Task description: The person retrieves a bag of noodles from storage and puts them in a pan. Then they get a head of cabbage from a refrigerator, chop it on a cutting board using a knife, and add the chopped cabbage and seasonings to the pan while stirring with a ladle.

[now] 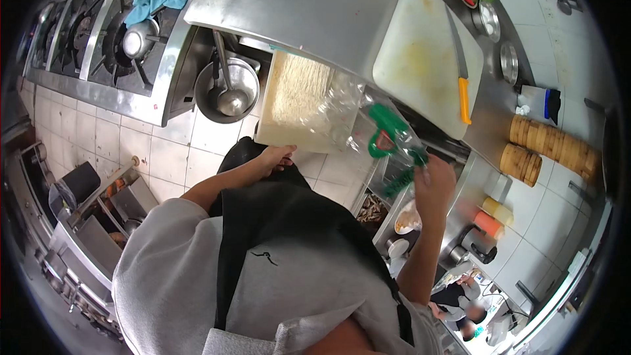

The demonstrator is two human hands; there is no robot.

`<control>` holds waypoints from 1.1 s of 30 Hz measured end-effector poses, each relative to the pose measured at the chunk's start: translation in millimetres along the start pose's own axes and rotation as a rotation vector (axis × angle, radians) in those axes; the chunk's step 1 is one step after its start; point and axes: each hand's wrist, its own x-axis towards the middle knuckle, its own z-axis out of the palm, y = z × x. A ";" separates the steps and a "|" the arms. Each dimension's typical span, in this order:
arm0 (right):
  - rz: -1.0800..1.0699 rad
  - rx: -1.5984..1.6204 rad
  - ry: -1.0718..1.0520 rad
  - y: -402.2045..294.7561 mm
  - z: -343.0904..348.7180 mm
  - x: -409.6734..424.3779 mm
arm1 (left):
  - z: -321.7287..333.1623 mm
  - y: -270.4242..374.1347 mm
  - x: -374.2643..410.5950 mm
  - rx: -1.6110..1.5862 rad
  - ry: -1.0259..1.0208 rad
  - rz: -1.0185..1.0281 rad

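My right hand grips the gathered end of a clear plastic bag with green and red print. The bag stretches left, and clear film covers the right part of a pale plastic bin. Pale, finely textured food, perhaps dried noodles, fills that bin, which juts out from under the steel counter. At the bin's front edge is my left hand, its fingers bent; whether they hold the rim is not plain.
A white cutting board bears a yellow-handled knife. Left of the bin, a metal pot holds a ladle. A gas stove stands farther left. Bamboo steamers line the right wall; another person is at lower right.
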 end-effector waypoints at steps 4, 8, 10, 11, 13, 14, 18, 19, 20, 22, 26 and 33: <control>0.347 0.160 0.005 40.9 -6.3 -33.9 | 9.7 7.6 -3.9 -0.352 -0.058 0.054; 0.587 0.031 -0.086 65.6 5.9 -98.9 | 5.1 44.4 18.6 -0.338 -0.070 0.104; 0.680 0.044 -0.110 75.3 22.7 -134.9 | 1.1 72.4 50.2 -0.343 -0.075 0.130; 0.724 0.050 -0.123 81.6 29.9 -148.3 | 8.3 100.8 42.2 -0.328 -0.002 0.162; 0.725 0.071 -0.188 74.9 34.7 -166.3 | 14.6 156.0 39.8 -0.340 0.074 0.303; 0.723 0.042 -0.203 80.9 45.2 -185.9 | 18.0 184.8 39.6 -0.384 0.115 0.346; 0.741 0.050 -0.354 72.1 56.2 -217.3 | 41.3 269.8 32.6 -0.552 -0.024 0.551; 0.736 0.063 -0.362 75.0 60.8 -226.7 | 45.0 282.3 35.1 -0.549 -0.053 0.585; 0.742 0.076 -0.372 72.5 61.8 -230.1 | 48.1 288.7 44.7 -0.508 -0.078 0.601; 0.757 0.080 -0.374 68.9 62.1 -228.2 | 45.2 291.5 63.5 -0.361 -0.104 0.623; 0.571 0.077 -0.387 57.0 62.0 -196.9 | 31.8 243.3 96.5 0.079 -0.126 0.648; 0.308 0.701 -0.261 30.0 29.9 -136.4 | 37.5 117.5 76.3 0.748 0.123 0.592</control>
